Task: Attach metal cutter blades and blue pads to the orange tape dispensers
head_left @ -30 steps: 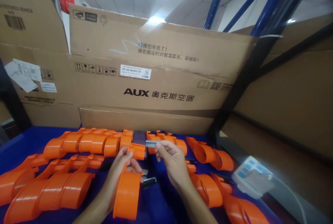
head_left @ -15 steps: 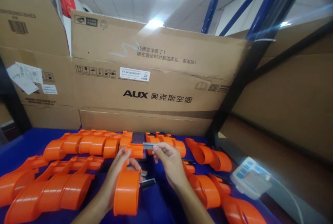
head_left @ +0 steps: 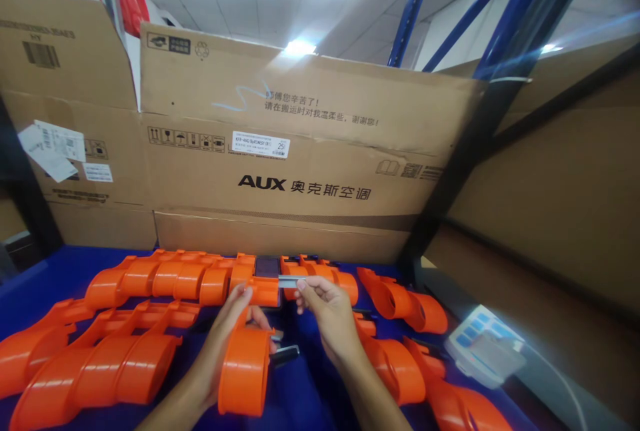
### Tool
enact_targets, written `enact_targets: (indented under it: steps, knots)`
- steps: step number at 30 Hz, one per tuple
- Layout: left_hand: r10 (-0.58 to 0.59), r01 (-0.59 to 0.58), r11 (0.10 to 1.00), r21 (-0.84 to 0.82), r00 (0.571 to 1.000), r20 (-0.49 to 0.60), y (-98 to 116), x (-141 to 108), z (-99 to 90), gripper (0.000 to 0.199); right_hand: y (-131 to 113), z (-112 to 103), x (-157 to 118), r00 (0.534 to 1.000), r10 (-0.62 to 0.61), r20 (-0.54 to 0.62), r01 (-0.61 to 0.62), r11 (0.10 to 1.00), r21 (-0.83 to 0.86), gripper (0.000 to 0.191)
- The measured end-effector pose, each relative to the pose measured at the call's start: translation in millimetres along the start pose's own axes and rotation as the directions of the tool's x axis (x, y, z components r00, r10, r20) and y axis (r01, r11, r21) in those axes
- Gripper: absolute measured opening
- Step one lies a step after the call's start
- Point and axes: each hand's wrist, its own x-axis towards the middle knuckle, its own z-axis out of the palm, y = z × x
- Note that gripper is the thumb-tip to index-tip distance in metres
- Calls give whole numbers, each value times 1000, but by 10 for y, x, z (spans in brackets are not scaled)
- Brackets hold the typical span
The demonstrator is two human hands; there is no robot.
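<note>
My left hand (head_left: 227, 331) grips an orange plastic housing (head_left: 244, 367), holding it upright over the blue table (head_left: 300, 391). My right hand (head_left: 325, 311) pinches a small flat metal strip (head_left: 289, 281) between thumb and fingers and holds it against the housing's top end (head_left: 263, 291). Another small dark metal piece (head_left: 285, 353) lies on the table just right of the housing.
Several more orange housings lie in rows to the left (head_left: 100, 364), at the back (head_left: 190, 277) and to the right (head_left: 400, 364). Large cardboard boxes (head_left: 300, 151) stand behind the table. A white and blue device (head_left: 484, 345) with a cable sits at the right. Blue rack posts (head_left: 415, 4) rise behind.
Both hands stay at the housing's top end; the metal strip shifted slightly left and back to the right. The view moved a little.
</note>
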Motion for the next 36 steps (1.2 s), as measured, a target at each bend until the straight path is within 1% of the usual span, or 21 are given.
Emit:
enact_targets:
  steps: [4,8,11,14,17,19,21,24,28,31,36]
  knots:
    - [44,-40,996,74,998,-46,-3,-1,9,48,-22,-43,4,999,13,39,-13,1000,-1,29]
    - [50,-48,994,99,998,-24,-2,6,43,49,-62,-52,-17,995,29,93,-28,999,-20,31]
    - [86,-82,989,122,996,-26,-22,18,69,51,-53,-18,-33,993,35,109,-29,998,-48,32]
    - [131,-123,980,154,990,-43,-70,45,49,56,-7,16,-32,996,19,88,-12,996,-83,31]
    - [171,-154,970,187,982,-75,-121,84,-17,62,37,18,-20,999,-11,36,15,994,-111,27]
    - [182,-162,968,192,979,-92,-135,104,-60,63,47,4,-15,999,-40,3,40,990,-137,26]
    - [190,-168,965,203,977,-95,-125,113,-83,65,40,-12,-18,997,-71,-5,69,982,-174,26]
    - [201,-174,955,241,975,-93,-86,108,-74,66,7,-21,-42,993,-113,37,119,969,-217,23]
    - [180,-161,949,272,983,-47,-67,87,-42,56,-38,12,-104,976,-172,133,202,942,-268,19]
    - [199,-179,934,310,979,-36,-100,91,-58,51,-70,48,-147,957,-207,205,266,906,-329,19]
    - [223,-193,902,387,974,-33,-159,135,-123,49,-150,60,-176,937,-207,280,312,859,-406,21]
